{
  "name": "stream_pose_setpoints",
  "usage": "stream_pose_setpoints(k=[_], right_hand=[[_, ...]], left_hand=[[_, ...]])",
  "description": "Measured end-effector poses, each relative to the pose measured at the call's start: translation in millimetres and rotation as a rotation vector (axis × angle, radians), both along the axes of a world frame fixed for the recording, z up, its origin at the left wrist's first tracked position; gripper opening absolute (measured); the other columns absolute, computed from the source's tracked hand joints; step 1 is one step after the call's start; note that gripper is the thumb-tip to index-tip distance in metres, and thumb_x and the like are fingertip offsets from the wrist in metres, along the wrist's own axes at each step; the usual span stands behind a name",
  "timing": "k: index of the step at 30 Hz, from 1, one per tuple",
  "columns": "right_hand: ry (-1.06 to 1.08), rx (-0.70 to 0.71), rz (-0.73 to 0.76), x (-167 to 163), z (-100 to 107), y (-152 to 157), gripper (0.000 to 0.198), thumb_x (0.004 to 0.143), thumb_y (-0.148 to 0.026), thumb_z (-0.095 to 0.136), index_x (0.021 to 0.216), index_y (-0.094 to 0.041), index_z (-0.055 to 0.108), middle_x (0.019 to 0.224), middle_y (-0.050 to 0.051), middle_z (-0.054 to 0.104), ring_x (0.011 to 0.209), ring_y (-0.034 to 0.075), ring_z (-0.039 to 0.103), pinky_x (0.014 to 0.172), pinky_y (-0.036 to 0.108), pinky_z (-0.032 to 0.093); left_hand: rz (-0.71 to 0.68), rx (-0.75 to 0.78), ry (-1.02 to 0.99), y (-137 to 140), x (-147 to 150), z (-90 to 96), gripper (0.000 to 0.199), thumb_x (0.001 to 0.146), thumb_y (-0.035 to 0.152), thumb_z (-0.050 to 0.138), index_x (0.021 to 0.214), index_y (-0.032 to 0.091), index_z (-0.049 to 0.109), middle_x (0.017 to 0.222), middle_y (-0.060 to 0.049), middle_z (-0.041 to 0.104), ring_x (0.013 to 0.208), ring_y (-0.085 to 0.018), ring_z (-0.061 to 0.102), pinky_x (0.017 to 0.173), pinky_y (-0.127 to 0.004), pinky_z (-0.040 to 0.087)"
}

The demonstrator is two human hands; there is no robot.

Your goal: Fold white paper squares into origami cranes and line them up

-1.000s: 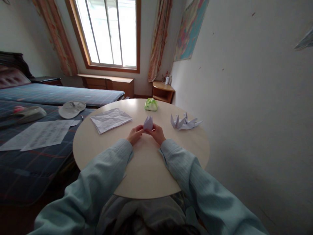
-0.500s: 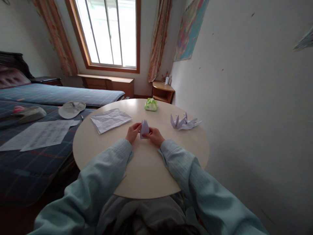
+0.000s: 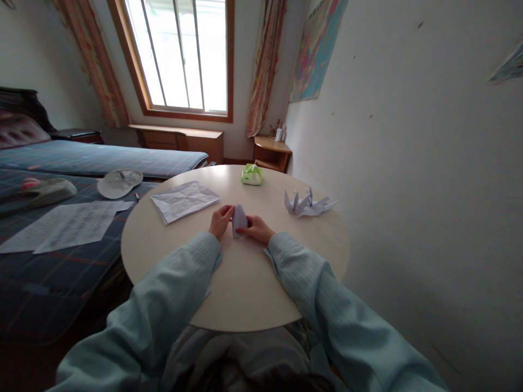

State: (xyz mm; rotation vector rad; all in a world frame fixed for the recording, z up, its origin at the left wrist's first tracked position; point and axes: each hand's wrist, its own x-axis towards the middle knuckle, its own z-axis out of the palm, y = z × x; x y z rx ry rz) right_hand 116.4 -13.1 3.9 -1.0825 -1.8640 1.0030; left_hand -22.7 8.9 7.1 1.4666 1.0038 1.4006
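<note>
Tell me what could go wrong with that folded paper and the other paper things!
The folded paper is between the left hand and the right hand; squeezing hard might crumple it. The creased paper lies near the edge of the round table, so a bump could knock it off. The origami cranes have thin points that might bend if hit.

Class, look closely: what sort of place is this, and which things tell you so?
Most likely a bedroom in a home: there is a bed with a plaid cover, a patterned curtain beside the window, and a wooden corner cabinet.
</note>
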Motion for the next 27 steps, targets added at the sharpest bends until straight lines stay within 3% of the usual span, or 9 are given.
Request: stream_pose_setpoints(k=[9,27], right_hand=[[-0.052,-0.012,0.034,0.2,-0.2,0.2,0.034,0.057,-0.029,0.063,0.084,-0.009,0.06,0.068,0.0,0.058,0.063,0.011,0.05,0.057,0.021,0.039],[-0.043,-0.051,0.055,-0.3,1.2,-0.8,0.036,0.057,-0.029,0.063,0.087,-0.009,0.06,0.07,0.0,0.058,0.064,0.011,0.049,0.058,0.021,0.039]], left_hand=[[0.018,0.001,-0.048,1.1,-0.6,-3.0,0.037,0.066,0.05,0.05,0.06,0.014,0.053,0.051,0.004,0.044,0.05,-0.007,0.042,0.045,-0.019,0.036],[0.052,0.035,0.036,-1.0,-0.9,-0.4,0.037,0.065,0.05,0.051,0.06,0.014,0.055,0.051,0.003,0.046,0.051,-0.009,0.043,0.046,-0.02,0.035]])
